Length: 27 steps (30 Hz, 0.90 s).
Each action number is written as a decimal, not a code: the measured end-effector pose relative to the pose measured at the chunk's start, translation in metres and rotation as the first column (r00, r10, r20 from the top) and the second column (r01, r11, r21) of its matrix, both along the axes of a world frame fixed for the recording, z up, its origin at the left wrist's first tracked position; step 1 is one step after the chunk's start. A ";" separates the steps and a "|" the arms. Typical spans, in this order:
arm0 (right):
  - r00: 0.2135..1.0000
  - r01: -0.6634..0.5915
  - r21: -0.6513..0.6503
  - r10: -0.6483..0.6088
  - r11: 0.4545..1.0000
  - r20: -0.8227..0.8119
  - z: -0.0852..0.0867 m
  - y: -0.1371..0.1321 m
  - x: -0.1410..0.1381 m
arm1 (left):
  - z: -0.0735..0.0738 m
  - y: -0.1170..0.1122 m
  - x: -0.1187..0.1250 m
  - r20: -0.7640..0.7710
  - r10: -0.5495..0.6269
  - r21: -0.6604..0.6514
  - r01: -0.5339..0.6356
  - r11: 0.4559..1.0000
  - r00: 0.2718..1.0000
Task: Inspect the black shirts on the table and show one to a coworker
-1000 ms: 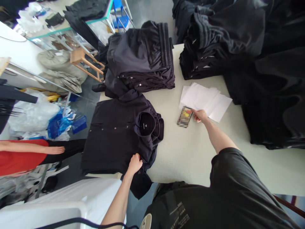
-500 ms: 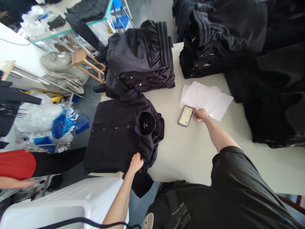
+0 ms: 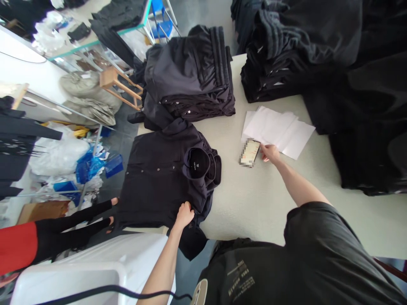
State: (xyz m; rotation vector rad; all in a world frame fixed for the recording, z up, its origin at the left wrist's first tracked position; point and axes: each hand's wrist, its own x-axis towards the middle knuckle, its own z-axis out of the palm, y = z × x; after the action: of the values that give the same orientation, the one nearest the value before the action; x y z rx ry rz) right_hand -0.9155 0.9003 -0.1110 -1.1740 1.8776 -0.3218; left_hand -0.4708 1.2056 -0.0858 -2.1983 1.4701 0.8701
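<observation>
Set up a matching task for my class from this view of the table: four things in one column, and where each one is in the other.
Things:
1. left hand
2. right hand
3. white paper sheets
4. phone

Places:
A. on the table, left of the dark clothing heap
B. on the dark button-front shirt
C. beside the phone
D. at the sheets' lower left corner

Pairs: 1-B, 2-C, 3-A, 4-D

Grey floor (image 3: 122,142) shows between the furniture. Upper left of frame: glass-shelved rack (image 3: 98,42) with teal edging, wooden stool (image 3: 119,82) below it, grey sacks (image 3: 85,95) alongside. Top centre: blue stool (image 3: 163,25). Lower left: white unit (image 3: 89,262).
</observation>
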 end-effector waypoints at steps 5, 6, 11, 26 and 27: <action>0.976 -0.011 -0.124 -0.017 0.992 -0.218 0.007 0.024 0.020 | -0.001 0.001 0.001 0.001 0.001 0.005 -0.001 1.000 1.000; 0.971 -0.019 -0.128 -0.012 0.992 -0.238 0.007 0.027 0.025 | -0.001 0.001 0.001 0.002 -0.001 0.007 0.001 1.000 1.000; 0.936 -0.034 -0.123 -0.011 0.992 -0.351 0.011 0.031 0.065 | 0.003 0.000 -0.002 0.013 -0.005 0.013 0.005 1.000 1.000; 0.837 -0.019 -0.207 -0.097 0.978 -0.538 0.018 0.053 0.126 | 0.009 0.005 -0.005 -0.010 0.091 -0.021 -0.091 0.996 0.996; 0.840 -0.021 -0.205 -0.094 0.979 -0.534 0.017 0.052 0.126 | 0.009 0.005 -0.005 -0.013 0.093 -0.022 -0.093 0.995 0.996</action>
State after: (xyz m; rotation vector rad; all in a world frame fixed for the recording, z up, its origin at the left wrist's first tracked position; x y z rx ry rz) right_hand -0.7896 0.9519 -0.0943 -1.4816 2.4055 -0.2163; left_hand -0.4760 1.2110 -0.0769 -2.2979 1.3992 0.9015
